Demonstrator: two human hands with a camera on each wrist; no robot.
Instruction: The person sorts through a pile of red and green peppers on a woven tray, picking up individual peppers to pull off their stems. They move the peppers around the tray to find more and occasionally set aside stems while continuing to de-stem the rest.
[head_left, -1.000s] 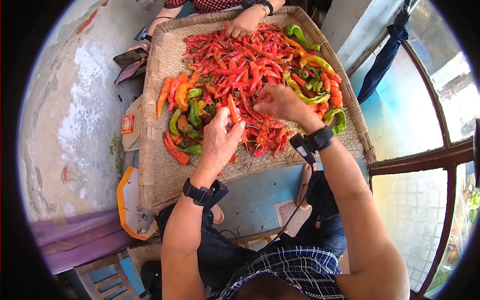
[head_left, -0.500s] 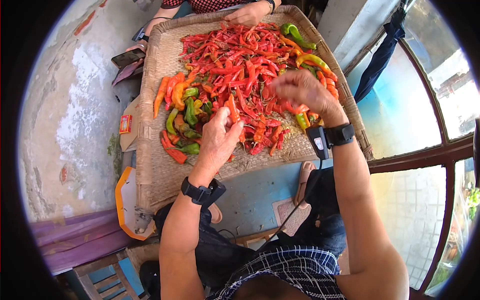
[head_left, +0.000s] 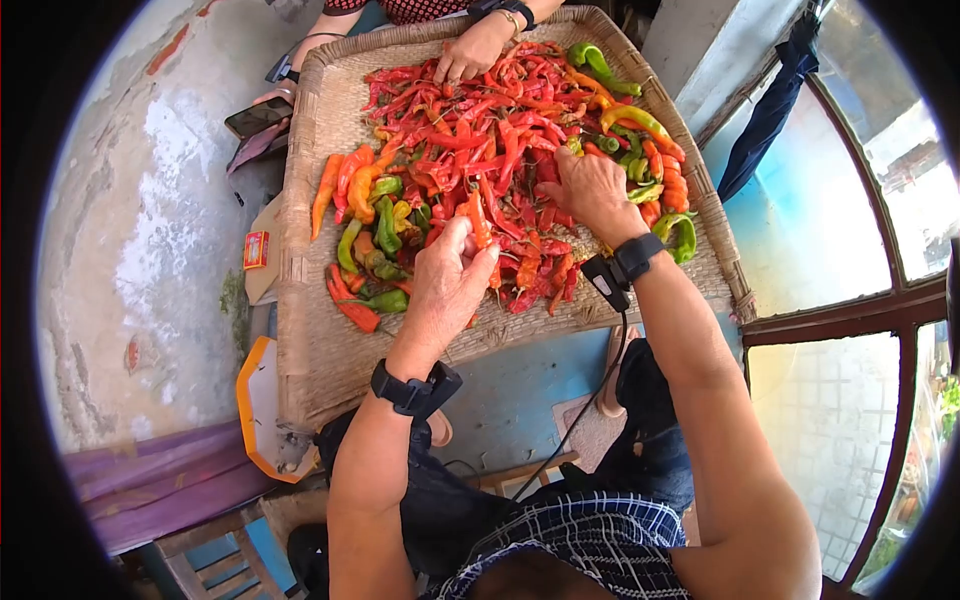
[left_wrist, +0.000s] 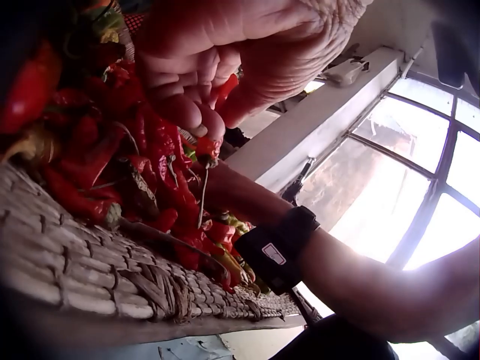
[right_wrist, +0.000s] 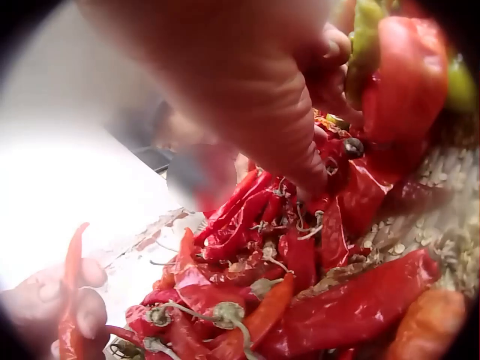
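Note:
My left hand point(head_left: 445, 280) pinches an orange-red chili pepper point(head_left: 479, 218), holding it pointing up above the front of the heap. In the left wrist view the pepper's stem end point(left_wrist: 208, 148) shows below the fingertips, its thin stem hanging down. My right hand point(head_left: 595, 195) reaches down to the right side of the heap, at red chili peppers point(head_left: 520, 140) and near green ones point(head_left: 645, 192). The right wrist view has its thumb deep among wrinkled red peppers point(right_wrist: 236, 217); I cannot tell whether the fingers hold one.
A shallow woven tray point(head_left: 300, 330) bears the heap, with green and orange peppers point(head_left: 385, 225) along its left side. Opposite, another person's hand point(head_left: 475, 50) touches the red peppers. A phone point(head_left: 257, 117) is beyond the left rim. A window point(head_left: 820, 250) borders the right.
My right hand lifted toward the right, then came back down into the heap. The other person's hand drew back to the far rim and returned. My left hand keeps its pepper.

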